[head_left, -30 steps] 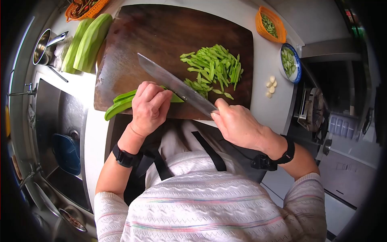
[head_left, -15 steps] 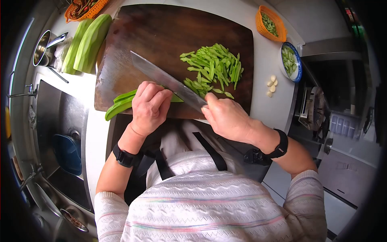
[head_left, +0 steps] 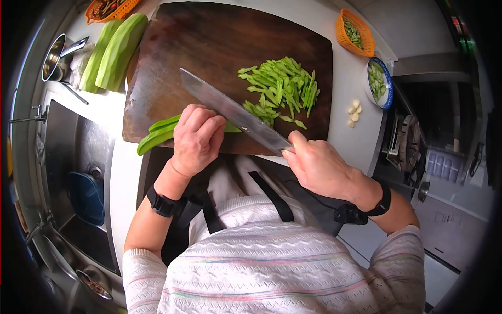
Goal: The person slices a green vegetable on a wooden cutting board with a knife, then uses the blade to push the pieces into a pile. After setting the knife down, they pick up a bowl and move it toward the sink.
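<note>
My left hand (head_left: 197,138) is closed over green vegetable strips (head_left: 159,135) that lie along the near edge of a dark wooden cutting board (head_left: 193,31). My right hand (head_left: 321,165) grips the handle of a broad knife (head_left: 230,107), whose blade slants up and left across the board, beside the left fingers. Just beyond the blade, a pile of sliced green pieces (head_left: 282,83) rests on the board's right part. The knife's handle is mostly hidden in my right fist.
Two long peeled gourds (head_left: 120,52) lie left of the board, near a metal pan (head_left: 54,57) and a sink (head_left: 89,136). Garlic cloves (head_left: 354,112), a blue-rimmed bowl (head_left: 388,86) and an orange basket (head_left: 341,36) stand at the right.
My right hand and the knife have moved right and slightly toward my body. My left hand stays almost in place on the strips.
</note>
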A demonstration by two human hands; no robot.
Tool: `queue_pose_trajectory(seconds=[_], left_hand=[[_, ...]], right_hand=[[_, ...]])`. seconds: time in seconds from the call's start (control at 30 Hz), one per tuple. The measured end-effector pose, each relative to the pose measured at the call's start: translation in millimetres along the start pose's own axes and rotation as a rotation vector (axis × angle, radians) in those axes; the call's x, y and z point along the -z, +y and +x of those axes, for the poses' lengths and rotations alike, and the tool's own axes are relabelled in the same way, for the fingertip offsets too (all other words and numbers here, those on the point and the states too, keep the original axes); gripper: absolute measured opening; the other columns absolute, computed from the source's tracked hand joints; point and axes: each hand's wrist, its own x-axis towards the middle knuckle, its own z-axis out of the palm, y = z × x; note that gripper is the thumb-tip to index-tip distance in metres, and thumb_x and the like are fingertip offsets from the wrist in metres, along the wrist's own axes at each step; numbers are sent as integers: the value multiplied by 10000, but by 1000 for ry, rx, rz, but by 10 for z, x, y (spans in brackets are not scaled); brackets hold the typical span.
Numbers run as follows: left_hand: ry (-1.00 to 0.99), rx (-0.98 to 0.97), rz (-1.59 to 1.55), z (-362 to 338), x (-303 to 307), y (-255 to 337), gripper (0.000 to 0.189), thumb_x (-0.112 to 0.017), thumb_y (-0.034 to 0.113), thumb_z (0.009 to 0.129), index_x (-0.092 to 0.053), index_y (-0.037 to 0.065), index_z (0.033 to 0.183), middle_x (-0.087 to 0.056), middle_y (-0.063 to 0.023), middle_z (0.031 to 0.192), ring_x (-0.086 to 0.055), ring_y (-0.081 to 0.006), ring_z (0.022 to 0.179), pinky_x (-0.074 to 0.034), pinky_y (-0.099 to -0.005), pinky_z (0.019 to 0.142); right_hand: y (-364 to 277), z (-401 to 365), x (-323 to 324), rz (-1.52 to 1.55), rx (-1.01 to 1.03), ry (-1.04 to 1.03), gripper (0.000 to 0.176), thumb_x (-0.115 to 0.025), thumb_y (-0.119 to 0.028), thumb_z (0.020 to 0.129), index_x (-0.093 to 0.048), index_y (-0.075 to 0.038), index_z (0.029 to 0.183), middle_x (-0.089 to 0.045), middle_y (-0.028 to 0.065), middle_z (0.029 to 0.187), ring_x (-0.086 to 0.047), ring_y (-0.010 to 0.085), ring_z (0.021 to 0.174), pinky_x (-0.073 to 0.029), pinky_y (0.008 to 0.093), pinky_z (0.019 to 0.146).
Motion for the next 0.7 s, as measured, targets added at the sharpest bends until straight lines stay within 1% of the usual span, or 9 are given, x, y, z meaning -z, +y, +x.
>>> queue_pose_trajectory(seconds=[0.1,0.23,0.33,0.4,0.43,0.5,0.53,0.6,0.7], left_hand=[[16,-12,5,-8,-23,-13,246,-697,-55,618,-631,47,831,-564,-77,806,-562,-272,770,-475,-356,655],[12,-12,-10,2,-13,11,241,-697,-54,621,-633,46,830,-562,-76,803,-565,-270,772,-477,-355,657],[12,-19,9,12,-28,9,219,-699,-76,649,-642,41,825,-576,-82,801,-581,-276,773,-485,-347,655],[14,-10,21,20,-16,29,211,-702,-77,656,-641,42,819,-578,-81,800,-582,-273,771,-485,-347,654],[9,-12,33,14,-16,28,208,-699,-79,663,-637,45,820,-578,-79,804,-583,-270,774,-482,-346,653],[9,-38,36,20,-19,30,207,-695,-79,666,-636,46,821,-576,-79,802,-579,-270,768,-478,-346,649],[18,-38,41,24,-22,32,206,-690,-79,669,-634,46,823,-573,-79,801,-574,-270,761,-474,-346,644],[16,-43,41,26,-22,53,206,-685,-80,670,-631,47,823,-569,-79,796,-567,-271,751,-470,-347,640],[14,-42,54,21,-13,72,205,-675,-82,668,-628,47,820,-560,-82,786,-556,-273,735,-464,-348,635]], right_hand=[[15,16,-24,31,4,-12,192,-507,-139,940,-423,14,860,-572,197,588,-608,399,579,-485,476,533],[21,104,-114,81,-15,-28,184,-506,-134,933,-427,21,874,-583,212,608,-614,419,610,-489,493,554],[-6,262,-233,62,-67,-27,166,-488,-120,925,-441,35,889,-608,250,649,-627,450,676,-496,530,614],[16,245,-281,96,-68,-5,171,-489,-129,925,-447,32,884,-609,254,654,-628,449,684,-496,533,630],[48,213,-296,101,-71,18,171,-489,-129,925,-447,32,884,-609,254,654,-628,449,684,-496,533,630],[122,113,-313,96,-30,49,218,-520,-164,936,-423,22,877,-570,228,624,-591,439,632,-463,511,577],[161,47,-288,95,-34,69,218,-520,-164,936,-423,22,877,-570,228,624,-591,439,632,-463,511,577],[264,-110,-201,54,-62,40,182,-514,-161,920,-462,12,900,-614,237,662,-628,435,677,-495,529,630],[452,-196,-127,-96,-89,154,184,-524,-180,923,-470,-6,900,-608,232,655,-624,429,665,-491,526,610]])
